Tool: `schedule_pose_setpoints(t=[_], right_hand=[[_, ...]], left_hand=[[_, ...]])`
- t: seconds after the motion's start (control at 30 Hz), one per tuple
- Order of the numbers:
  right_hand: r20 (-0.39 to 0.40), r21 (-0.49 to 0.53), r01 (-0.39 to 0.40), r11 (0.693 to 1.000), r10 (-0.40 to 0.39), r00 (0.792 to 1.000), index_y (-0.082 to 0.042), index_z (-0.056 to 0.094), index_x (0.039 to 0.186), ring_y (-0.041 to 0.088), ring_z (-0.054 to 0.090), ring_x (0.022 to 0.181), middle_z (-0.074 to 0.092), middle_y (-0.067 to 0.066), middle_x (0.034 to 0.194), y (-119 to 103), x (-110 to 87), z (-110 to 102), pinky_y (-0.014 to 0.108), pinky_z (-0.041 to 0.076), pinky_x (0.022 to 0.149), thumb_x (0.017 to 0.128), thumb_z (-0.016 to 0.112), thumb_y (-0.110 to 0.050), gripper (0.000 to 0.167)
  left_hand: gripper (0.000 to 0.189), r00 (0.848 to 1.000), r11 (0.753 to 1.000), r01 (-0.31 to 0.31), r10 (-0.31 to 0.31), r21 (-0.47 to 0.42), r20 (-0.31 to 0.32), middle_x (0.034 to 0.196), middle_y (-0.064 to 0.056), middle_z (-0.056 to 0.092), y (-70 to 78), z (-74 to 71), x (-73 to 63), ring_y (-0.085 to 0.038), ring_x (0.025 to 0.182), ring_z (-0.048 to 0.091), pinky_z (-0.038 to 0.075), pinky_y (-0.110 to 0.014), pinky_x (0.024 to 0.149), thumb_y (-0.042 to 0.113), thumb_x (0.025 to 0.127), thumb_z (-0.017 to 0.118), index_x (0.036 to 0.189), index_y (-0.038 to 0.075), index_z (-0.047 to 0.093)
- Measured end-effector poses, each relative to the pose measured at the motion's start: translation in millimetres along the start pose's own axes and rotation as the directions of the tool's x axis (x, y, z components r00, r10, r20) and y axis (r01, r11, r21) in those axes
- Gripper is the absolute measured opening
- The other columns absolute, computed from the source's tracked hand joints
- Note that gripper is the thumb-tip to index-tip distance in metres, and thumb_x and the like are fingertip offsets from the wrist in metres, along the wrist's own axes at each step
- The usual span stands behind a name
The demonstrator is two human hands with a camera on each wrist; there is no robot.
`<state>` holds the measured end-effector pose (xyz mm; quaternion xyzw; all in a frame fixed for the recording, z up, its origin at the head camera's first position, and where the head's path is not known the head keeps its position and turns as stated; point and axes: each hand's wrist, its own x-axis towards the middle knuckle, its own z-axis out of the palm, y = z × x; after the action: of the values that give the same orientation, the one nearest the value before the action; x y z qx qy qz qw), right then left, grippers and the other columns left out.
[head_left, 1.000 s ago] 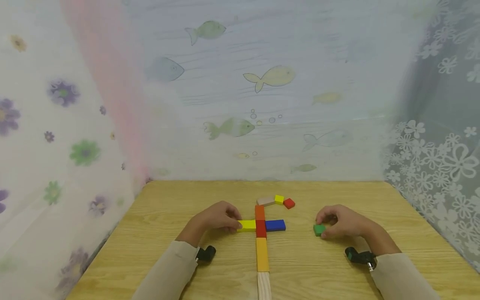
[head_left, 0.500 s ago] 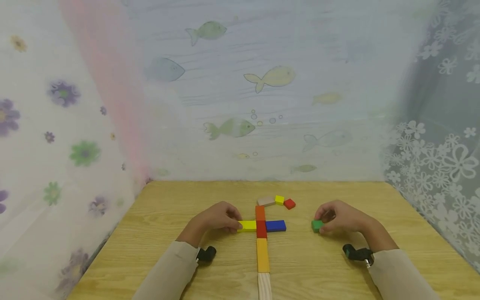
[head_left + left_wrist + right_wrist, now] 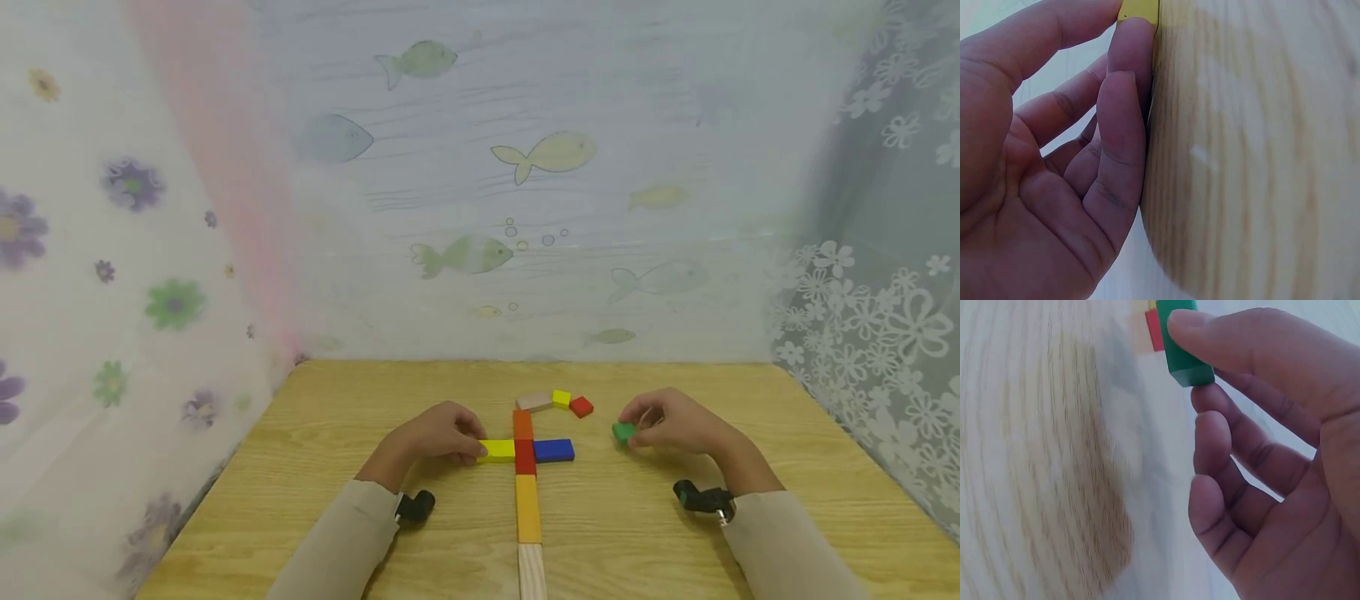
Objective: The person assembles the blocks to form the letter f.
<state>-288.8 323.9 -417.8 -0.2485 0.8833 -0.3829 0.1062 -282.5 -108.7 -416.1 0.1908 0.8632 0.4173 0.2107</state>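
Observation:
My left hand [image 3: 442, 435] rests low at the table and pinches the left end of a yellow block [image 3: 497, 451]. That block's corner [image 3: 1139, 9] shows at the top of the left wrist view. A small green block [image 3: 623, 432] is held between the thumb and fingers of my right hand [image 3: 672, 423], above the table. In the right wrist view the thumb lies across the green block [image 3: 1180, 359]. Against the yellow block's right end lies a red block [image 3: 525, 457], with a blue block [image 3: 553, 451] on its other side.
An orange block [image 3: 522, 423] adjoins the red one at the far side. Nearer lie an amber block [image 3: 528, 508] and a plain wood block [image 3: 531, 571]. Farther back are a pale block [image 3: 535, 402], a small yellow block [image 3: 561, 399] and a small red block [image 3: 581, 407].
My right hand has carried the green block leftward and farther from me, toward the small red block. My left hand stays at the yellow block.

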Motion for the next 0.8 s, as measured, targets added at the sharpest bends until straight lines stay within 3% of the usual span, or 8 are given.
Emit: schedule_pose_setpoints(t=[0.37, 0.8], right_hand=[[-0.062, 0.003, -0.045, 0.999, 0.046, 0.997, -0.015, 0.075, 0.112, 0.021, 0.068, 0.093, 0.072, 0.005, 0.11, -6.6, 12.0, 6.1, 0.039, 0.056, 0.081, 0.088, 0.083, -0.023, 0.027], [-0.136, -0.015, -0.067, 0.998, 0.065, 0.989, -0.015, 0.076, 0.112, 0.018, 0.069, 0.09, 0.073, 0.004, 0.109, -6.5, 24.4, 12.1, 0.032, 0.056, 0.08, 0.086, 0.086, -0.025, 0.029]], left_hand=[[0.016, 1.0, 1.0, -0.002, 0.002, 0.015, 0.004, 0.083, -0.002, 0.075, 3.1, 0.2, -1.0, -0.017, 0.074, 0.071, 0.061, -0.032, 0.072, 0.021, 0.089, 0.081, 0.099, 0.01, 0.077], [0.017, 1.0, 1.0, 0.0, 0.0, -0.004, 0.001, 0.084, -0.003, 0.075, -1.1, 1.1, 2.5, -0.017, 0.074, 0.072, 0.062, -0.032, 0.072, 0.02, 0.088, 0.082, 0.1, 0.009, 0.077]])
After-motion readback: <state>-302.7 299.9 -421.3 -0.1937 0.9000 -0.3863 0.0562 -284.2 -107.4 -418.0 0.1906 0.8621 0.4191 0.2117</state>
